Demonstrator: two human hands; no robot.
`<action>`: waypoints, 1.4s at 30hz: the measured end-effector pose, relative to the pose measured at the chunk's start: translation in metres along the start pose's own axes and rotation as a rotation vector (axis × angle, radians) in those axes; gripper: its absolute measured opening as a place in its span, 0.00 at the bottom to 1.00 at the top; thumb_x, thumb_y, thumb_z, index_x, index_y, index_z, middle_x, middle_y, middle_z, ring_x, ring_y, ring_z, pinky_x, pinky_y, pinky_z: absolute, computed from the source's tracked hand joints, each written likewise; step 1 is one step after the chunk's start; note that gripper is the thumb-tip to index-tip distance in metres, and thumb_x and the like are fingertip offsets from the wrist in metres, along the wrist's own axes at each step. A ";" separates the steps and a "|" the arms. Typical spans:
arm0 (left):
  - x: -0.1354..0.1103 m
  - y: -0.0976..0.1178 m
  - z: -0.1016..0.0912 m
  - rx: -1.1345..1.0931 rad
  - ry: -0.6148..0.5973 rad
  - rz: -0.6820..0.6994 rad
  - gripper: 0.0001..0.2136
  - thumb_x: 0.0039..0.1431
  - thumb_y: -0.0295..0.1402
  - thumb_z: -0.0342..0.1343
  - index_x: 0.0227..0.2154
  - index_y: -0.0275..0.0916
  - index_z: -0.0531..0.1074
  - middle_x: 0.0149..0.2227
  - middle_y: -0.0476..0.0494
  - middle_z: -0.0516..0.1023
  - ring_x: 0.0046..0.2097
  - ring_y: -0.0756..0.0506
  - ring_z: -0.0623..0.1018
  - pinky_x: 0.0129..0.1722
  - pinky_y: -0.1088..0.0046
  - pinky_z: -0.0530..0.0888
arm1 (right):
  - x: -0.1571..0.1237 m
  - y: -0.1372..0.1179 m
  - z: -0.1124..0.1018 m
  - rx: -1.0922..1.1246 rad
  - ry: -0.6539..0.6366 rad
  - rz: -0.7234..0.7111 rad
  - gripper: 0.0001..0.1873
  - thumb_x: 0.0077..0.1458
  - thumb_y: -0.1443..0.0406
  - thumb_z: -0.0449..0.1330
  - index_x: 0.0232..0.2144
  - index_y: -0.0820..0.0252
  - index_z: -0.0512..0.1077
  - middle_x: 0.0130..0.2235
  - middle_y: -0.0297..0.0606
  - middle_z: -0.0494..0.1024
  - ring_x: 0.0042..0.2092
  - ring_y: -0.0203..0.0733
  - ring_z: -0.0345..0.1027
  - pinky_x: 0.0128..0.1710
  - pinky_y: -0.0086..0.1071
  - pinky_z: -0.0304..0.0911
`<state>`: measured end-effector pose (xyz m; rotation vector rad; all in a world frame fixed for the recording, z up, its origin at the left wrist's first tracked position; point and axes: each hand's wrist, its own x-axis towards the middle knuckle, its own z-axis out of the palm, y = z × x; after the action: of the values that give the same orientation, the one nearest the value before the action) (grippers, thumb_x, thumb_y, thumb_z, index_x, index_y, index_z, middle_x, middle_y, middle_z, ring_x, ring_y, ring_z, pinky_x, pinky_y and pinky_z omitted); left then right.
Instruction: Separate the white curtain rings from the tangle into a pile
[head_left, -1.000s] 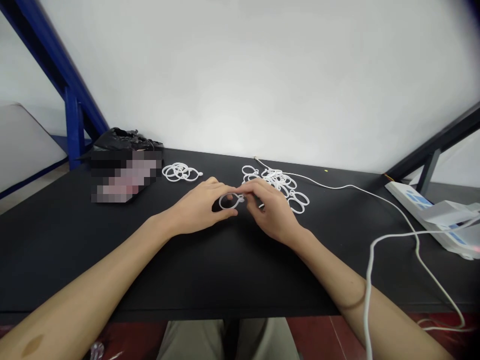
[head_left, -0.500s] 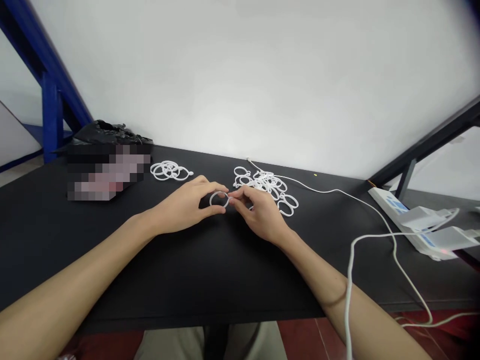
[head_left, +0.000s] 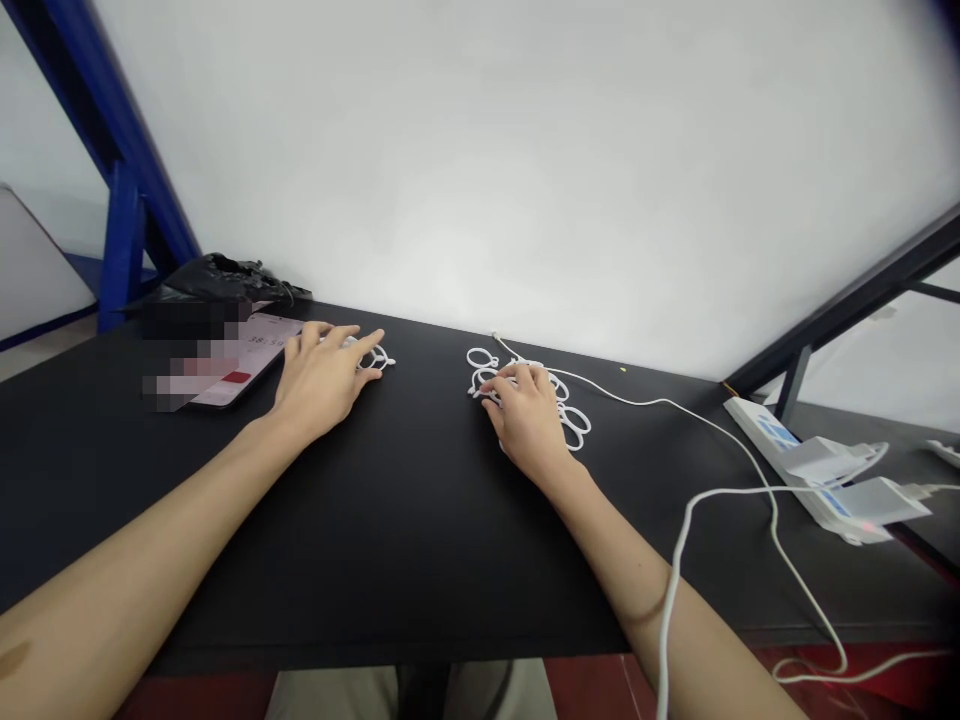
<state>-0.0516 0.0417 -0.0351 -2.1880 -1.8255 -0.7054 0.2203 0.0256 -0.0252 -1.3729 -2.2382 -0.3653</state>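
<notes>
My left hand [head_left: 319, 378] lies over the left group of white plastic rings [head_left: 383, 357], its fingers spread and nothing visibly gripped. Most of that group is hidden under the fingers. Farther right, my right hand [head_left: 527, 420] reaches onto a larger heap of white rings [head_left: 576, 420], each ring thin and round with a small eyelet. Thumb and fingers of this hand are apart and bent down among the rings; whether the fingertips touch one is hard to see.
A phone [head_left: 259, 365], partly blurred, lies left beside a black plastic bag [head_left: 217, 275]. To the right are a white power strip [head_left: 772, 440] with plugged-in adapters [head_left: 877, 500] and a white cable [head_left: 679, 560] crossing over my right forearm. A white wall backs the black table [head_left: 420, 560].
The single ring held between both hands has left them. My left hand moved left onto the smaller ring group, while my right hand moved right onto the larger heap.
</notes>
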 end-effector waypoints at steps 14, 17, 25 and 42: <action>-0.017 0.057 -0.016 -0.515 -0.198 0.283 0.26 0.65 0.46 0.49 0.62 0.41 0.62 0.49 0.41 0.76 0.49 0.41 0.73 0.50 0.63 0.70 | -0.005 -0.033 -0.023 0.890 -0.162 0.095 0.02 0.61 0.65 0.57 0.37 0.57 0.68 0.33 0.32 0.75 0.35 0.35 0.71 0.37 0.31 0.67; -0.015 0.054 -0.019 -0.562 -0.157 0.271 0.16 0.67 0.42 0.48 0.49 0.41 0.74 0.42 0.44 0.79 0.44 0.44 0.74 0.47 0.66 0.70 | -0.006 -0.032 -0.021 0.800 -0.094 0.080 0.05 0.61 0.67 0.55 0.40 0.58 0.70 0.36 0.34 0.74 0.35 0.34 0.70 0.38 0.31 0.66; -0.014 0.053 -0.014 -0.561 -0.159 0.464 0.10 0.64 0.40 0.54 0.33 0.43 0.75 0.36 0.48 0.76 0.40 0.46 0.70 0.42 0.67 0.68 | -0.006 -0.034 -0.029 0.706 -0.069 0.033 0.11 0.59 0.68 0.57 0.44 0.59 0.72 0.34 0.35 0.76 0.35 0.35 0.71 0.37 0.30 0.68; -0.015 0.057 -0.020 -0.497 -0.185 0.301 0.16 0.59 0.44 0.56 0.46 0.42 0.71 0.46 0.45 0.75 0.48 0.41 0.71 0.50 0.62 0.70 | -0.004 -0.021 -0.023 0.678 -0.116 0.036 0.13 0.61 0.64 0.58 0.49 0.56 0.72 0.39 0.36 0.79 0.39 0.39 0.73 0.43 0.33 0.68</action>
<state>-0.0026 0.0075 -0.0170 -2.8485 -1.4527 -0.9989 0.2091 0.0022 -0.0075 -1.0723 -2.1240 0.4640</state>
